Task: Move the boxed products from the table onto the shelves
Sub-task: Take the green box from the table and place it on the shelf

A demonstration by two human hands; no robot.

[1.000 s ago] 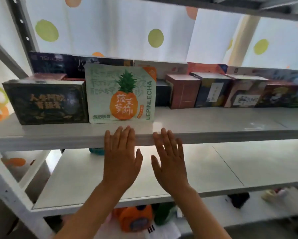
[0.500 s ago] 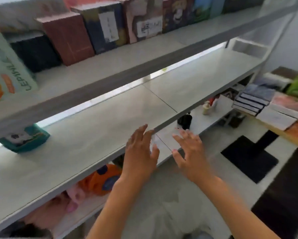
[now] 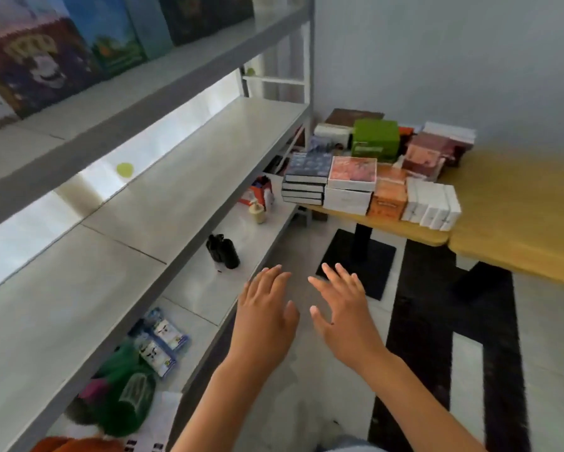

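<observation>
Three shelf levels [image 3: 163, 203] fill the left side, grey boards on a metal frame; we see boxed products [image 3: 45, 57] standing in a row on the top one, middle board bare. Wooden worktop [image 3: 519, 203] at right, by the wall, carries the remaining boxes [image 3: 352, 187] in a cluster at its near-left corner: a dark stack [image 3: 306, 179], white boxes [image 3: 432, 205], an orange box [image 3: 388, 200], a green box [image 3: 375, 140] behind. Black-and-white floor [image 3: 437, 321] below. Our left hand [image 3: 264, 324] and right hand [image 3: 346, 318] hang in mid-air side by side over the floor, near the lowest shelf's edge, well apart from the worktop. Fingers on both are straight and spread, holding nothing, touching nothing. Lowest shelf has a black bottle [image 3: 223, 251], a small pump bottle [image 3: 257, 212], some packets [image 3: 160, 340], green items [image 3: 124, 396], blurred.
</observation>
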